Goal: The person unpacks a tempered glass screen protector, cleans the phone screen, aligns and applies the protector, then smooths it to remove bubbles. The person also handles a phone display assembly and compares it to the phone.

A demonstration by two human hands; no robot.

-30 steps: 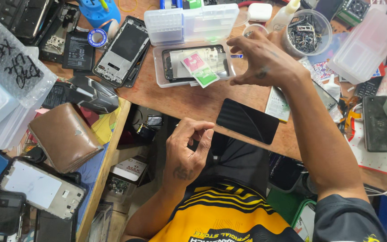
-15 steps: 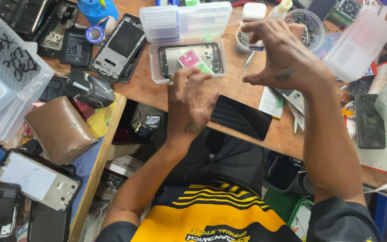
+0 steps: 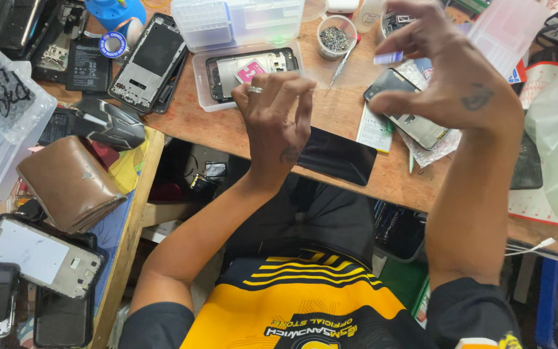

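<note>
My right hand [image 3: 450,81] is raised over the wooden bench [image 3: 227,132], with thumb and forefinger pinching a small pale-blue tab [image 3: 389,58]. From that tab a thin clear film [image 3: 347,71] stretches left toward my left hand [image 3: 272,119], whose curled fingertips meet the film's other edge. A ring is on one left finger. A black phone screen panel [image 3: 337,155] lies flat on the bench just below both hands. An opened phone [image 3: 253,68] rests in a clear tray behind my left hand.
A small cup of screws [image 3: 336,35], a thin tool [image 3: 343,61] and a clear parts box [image 3: 237,19] stand at the back. Another phone [image 3: 408,119] lies under my right hand. A brown wallet [image 3: 69,181], phone frames [image 3: 146,58] and plastic bags crowd the left.
My left hand rose from my lap to the film above the bench. My right hand lifted toward the camera, still pinching the tab.
</note>
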